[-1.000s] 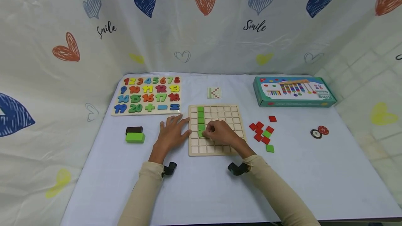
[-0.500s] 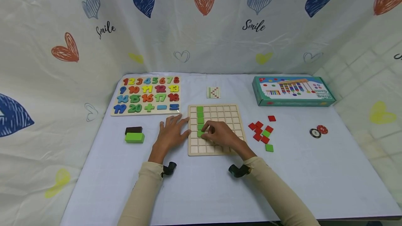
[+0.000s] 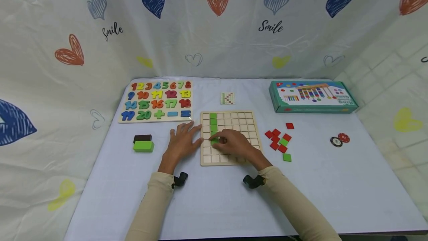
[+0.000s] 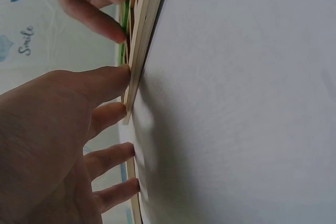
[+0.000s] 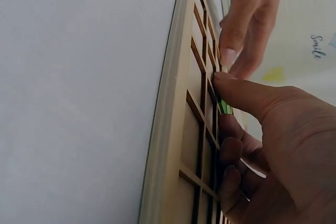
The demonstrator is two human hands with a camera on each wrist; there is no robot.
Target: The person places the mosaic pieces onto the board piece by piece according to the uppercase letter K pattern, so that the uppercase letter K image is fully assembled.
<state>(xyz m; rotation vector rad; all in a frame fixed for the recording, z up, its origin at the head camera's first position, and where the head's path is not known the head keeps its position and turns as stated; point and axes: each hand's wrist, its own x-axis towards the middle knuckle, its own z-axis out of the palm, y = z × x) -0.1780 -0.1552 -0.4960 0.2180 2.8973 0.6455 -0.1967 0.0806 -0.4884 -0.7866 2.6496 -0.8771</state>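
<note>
The square wooden grid board [image 3: 202,159] lies mid-table, with a column of green square tiles [image 3: 213,122] in its cells. My left hand [image 3: 182,140] has its fingers spread. In the left wrist view its thumb and a finger touch the board's edge. My right hand [image 3: 235,142] is over the board, thumb and index finger apart at the lowest green tile [image 3: 214,141], which they touch and partly cover. In the right wrist view the thumb tip [image 5: 224,76] rests beside that tile and the other fingers are bent.
Loose red tiles [image 3: 275,139] and green tiles [image 3: 287,157] lie right of the board, then two round chips [image 3: 336,142]. Behind stand a number puzzle [image 3: 155,101], a small pattern card [image 3: 227,98] and a green box [image 3: 313,97]. A green block [image 3: 143,146] and black block [image 3: 142,138] sit left.
My right thumb and index finger have parted from a pinch at the lowest green tile. The index finger has reached further left over it. The left hand stays in place.
</note>
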